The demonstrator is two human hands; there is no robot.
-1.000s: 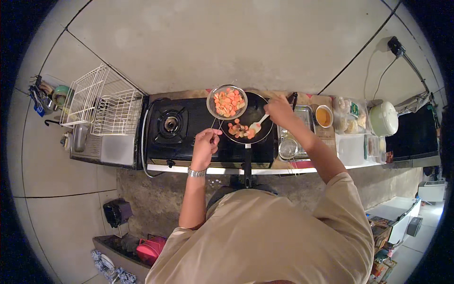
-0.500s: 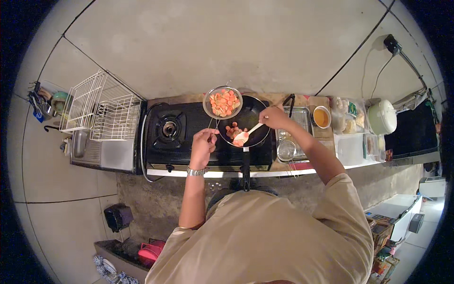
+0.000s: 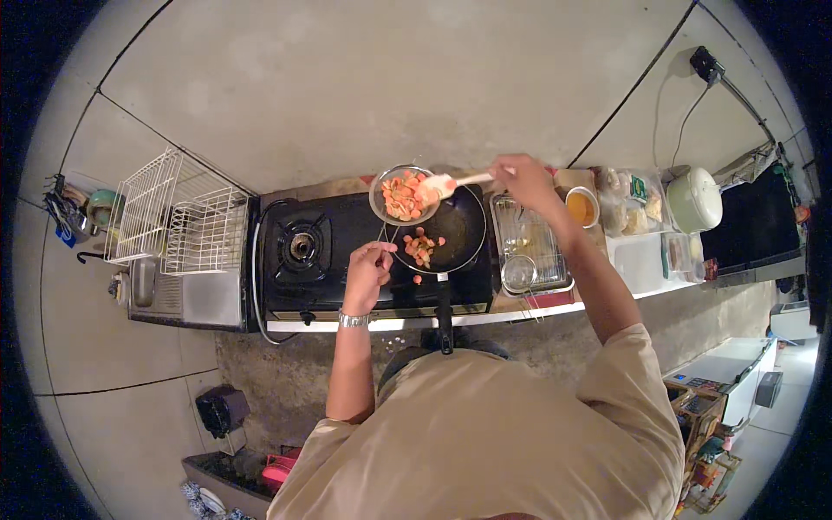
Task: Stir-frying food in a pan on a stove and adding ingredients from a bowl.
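A wire-mesh strainer (image 3: 375, 208), filled with sliced orange pieces that look like carrot (image 3: 400, 201), is held over the far left rim of a black frying pan (image 3: 465, 227). My left hand (image 3: 369, 270) is closed around its thin wire handle. A pale spatula (image 3: 472, 179) is gripped by its handle in my right hand (image 3: 525, 180). The spatula's head, carrying some orange slices, is at the strainer's right edge. More chopped slices (image 3: 421, 249) lie in the left part of the pan. One slice (image 3: 417, 279) sits on the stove just outside the pan's near rim.
The pan's handle (image 3: 445, 314) points toward my body over the stove's edge. Left of it is a bare burner (image 3: 301, 249), then a white dish rack (image 3: 204, 225). To the right are a rack tray (image 3: 555, 269) with a small strainer (image 3: 520, 273), an orange-filled bowl (image 3: 581, 207) and bagged food (image 3: 631, 202).
My right hand has lifted the spatula from the pan up to the strainer, with orange slices on it. A slice now lies outside the pan. My left hand stays on the strainer's handle.
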